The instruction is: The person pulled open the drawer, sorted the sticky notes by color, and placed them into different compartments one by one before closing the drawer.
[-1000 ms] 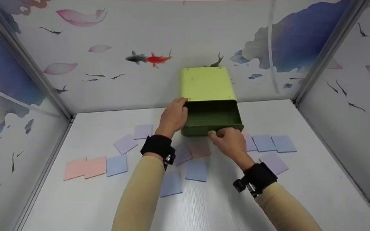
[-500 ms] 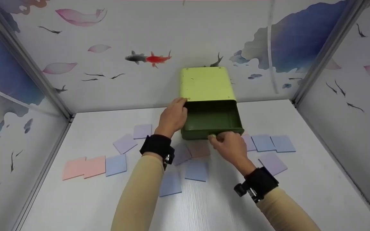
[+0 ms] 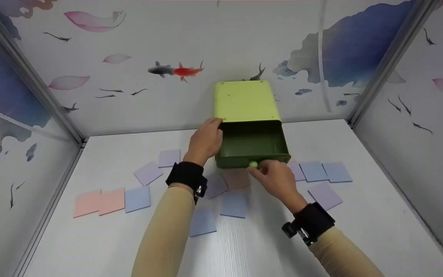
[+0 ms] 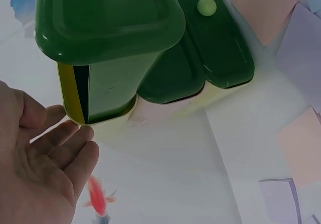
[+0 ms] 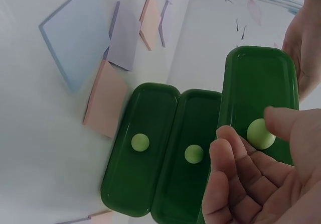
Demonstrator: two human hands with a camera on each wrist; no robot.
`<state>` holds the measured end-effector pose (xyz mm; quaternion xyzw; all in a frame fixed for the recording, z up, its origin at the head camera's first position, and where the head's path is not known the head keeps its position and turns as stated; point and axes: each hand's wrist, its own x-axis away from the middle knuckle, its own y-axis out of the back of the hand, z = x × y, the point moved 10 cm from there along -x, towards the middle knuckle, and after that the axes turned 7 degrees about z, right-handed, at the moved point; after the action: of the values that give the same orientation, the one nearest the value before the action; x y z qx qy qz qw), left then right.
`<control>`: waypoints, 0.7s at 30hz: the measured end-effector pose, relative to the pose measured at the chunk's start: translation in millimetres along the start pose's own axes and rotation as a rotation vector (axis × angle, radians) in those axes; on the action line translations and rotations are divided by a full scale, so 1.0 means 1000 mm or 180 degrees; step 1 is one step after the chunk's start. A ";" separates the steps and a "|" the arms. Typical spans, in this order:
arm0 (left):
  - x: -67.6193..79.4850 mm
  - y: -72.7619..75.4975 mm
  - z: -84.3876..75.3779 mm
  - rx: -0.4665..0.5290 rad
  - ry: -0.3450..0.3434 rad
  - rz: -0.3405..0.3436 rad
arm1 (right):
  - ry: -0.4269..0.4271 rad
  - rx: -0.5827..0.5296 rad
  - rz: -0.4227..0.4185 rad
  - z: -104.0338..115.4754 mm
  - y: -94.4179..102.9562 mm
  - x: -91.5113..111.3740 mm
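A lime-green cabinet (image 3: 246,100) stands against the back wall with its dark green top drawer (image 3: 253,148) pulled out; the visible inside of the drawer is bare. My left hand (image 3: 206,137) touches the cabinet's front left top corner, fingers loosely extended at the rim in the left wrist view. At the drawer front, my right hand (image 3: 275,176) has its thumb tip against the round light-green knob (image 5: 260,134), its other fingers loosely bent beside it. Two lower drawers, the middle drawer (image 5: 193,118) and the bottom drawer (image 5: 145,108), are pushed in.
Thin square cards lie about the white table (image 3: 283,246): a pink card (image 3: 87,203) and a blue card (image 3: 137,199) on the left, a blue card (image 3: 203,222) in front, a purple card (image 3: 325,195) on the right. Patterned panels enclose the back and sides.
The top drawer has come slightly farther out towards me with my right hand. My right thumb has slid lower, exposing more of the knob. The left hand stays at the corner.
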<state>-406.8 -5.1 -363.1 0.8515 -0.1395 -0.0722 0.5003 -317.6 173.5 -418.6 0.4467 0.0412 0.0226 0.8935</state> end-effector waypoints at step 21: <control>0.002 0.002 0.000 0.0000 -0.0069 -0.0035 | -0.0407 0.0789 0.0665 -0.101 -0.005 0.003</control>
<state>-405.8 -6.9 -361.5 0.8514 -0.1402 -0.0842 0.4983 -324.5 251.6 -483.0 0.5558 -0.0599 0.0816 0.8251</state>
